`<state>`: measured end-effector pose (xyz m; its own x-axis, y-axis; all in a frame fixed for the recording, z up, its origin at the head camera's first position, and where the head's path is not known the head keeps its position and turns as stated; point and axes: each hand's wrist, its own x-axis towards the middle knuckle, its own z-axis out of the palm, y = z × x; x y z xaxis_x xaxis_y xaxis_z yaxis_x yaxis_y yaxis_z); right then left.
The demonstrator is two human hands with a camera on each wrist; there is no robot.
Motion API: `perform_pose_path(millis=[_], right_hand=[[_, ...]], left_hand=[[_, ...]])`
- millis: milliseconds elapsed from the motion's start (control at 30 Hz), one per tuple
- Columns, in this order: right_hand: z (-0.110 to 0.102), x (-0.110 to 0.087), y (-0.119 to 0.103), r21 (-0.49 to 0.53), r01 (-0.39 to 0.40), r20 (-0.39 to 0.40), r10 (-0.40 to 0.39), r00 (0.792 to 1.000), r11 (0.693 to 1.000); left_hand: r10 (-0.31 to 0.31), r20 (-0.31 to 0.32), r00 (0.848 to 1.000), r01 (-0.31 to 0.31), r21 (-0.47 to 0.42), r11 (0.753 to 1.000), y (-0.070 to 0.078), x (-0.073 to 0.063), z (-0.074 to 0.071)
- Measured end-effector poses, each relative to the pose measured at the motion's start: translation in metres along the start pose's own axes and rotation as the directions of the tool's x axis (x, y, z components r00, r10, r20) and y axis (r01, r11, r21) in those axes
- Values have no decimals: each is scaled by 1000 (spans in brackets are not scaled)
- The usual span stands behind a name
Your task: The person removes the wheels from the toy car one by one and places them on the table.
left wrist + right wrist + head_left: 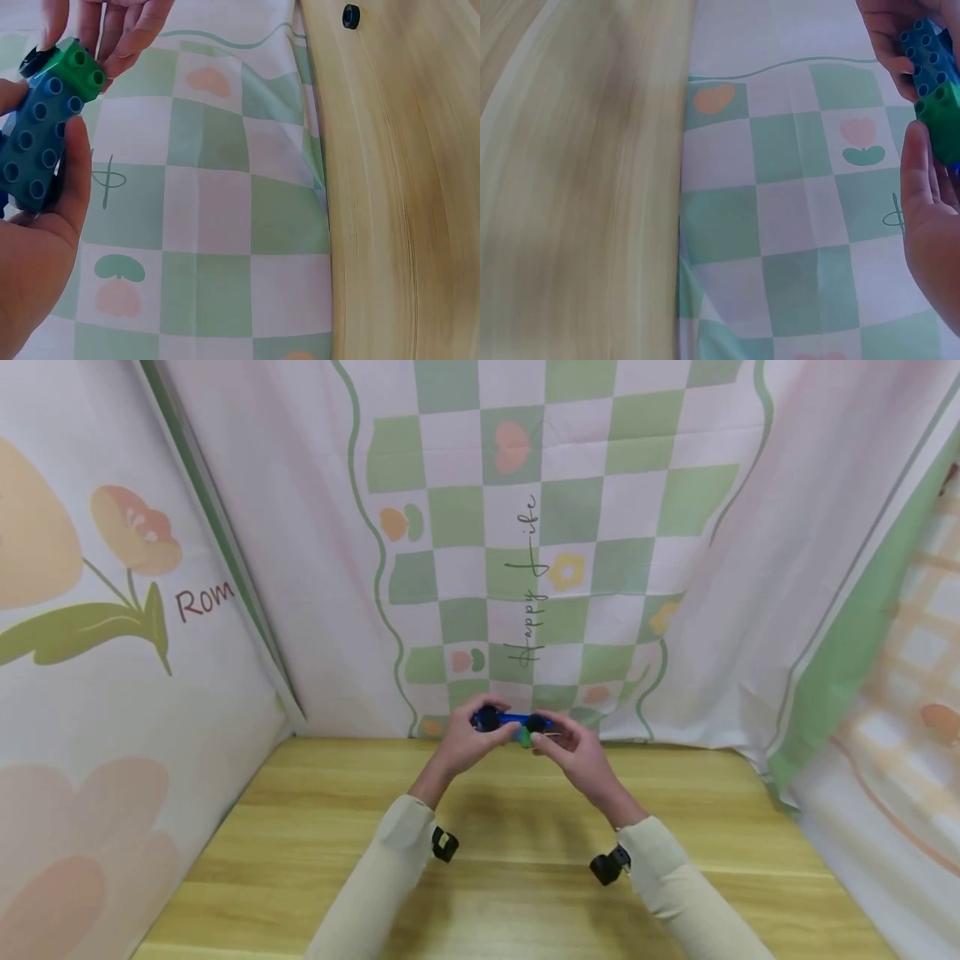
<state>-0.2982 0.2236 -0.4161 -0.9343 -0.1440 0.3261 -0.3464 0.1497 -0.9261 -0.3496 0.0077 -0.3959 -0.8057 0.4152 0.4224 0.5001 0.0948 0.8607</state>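
Observation:
Both hands hold a toy block car (512, 718) up in front of the wall cloth, above the table's back edge. Its base is bright blue with black wheels (488, 718). Along it lies a studded blue brick (36, 142), and a green brick (81, 69) sits at the end nearer the right hand. My left hand (474, 739) grips the blue part, its thumb along the brick's side. Around the green end curls my right hand (585, 760), its thumb by the green brick. Fingers hide part of the base and wheels.
The wooden table (510, 902) spreads below the forearms. A checked cloth (517, 568) hangs at the back, with printed cloth at both sides. Each wrist carries a black camera (445, 843). In the left wrist view a small round black object (351, 16) shows against the wood.

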Motion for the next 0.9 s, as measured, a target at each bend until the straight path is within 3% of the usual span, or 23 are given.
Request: perform_pose_path(millis=[167, 367, 667, 900], right_hand=[[1, 0, -1, 52, -24, -2, 25, 1000, 998], [2, 0, -2, 83, -53, -17, 55, 998, 995], [5, -2, -1, 163, -25, -17, 28, 999, 986], [6, -2, -2, 90, -48, -47, 52, 998, 995]], left_hand=[[-12, -41, 999, 13, 18, 1000, 1, 0, 1], [6, -93, 996, -8, -23, 1000, 1, 0, 4], [-3, -35, 999, -6, -233, 973, 1, 2, 9], [-68, -24, 997, 59, -264, 963, 2, 2, 9]])
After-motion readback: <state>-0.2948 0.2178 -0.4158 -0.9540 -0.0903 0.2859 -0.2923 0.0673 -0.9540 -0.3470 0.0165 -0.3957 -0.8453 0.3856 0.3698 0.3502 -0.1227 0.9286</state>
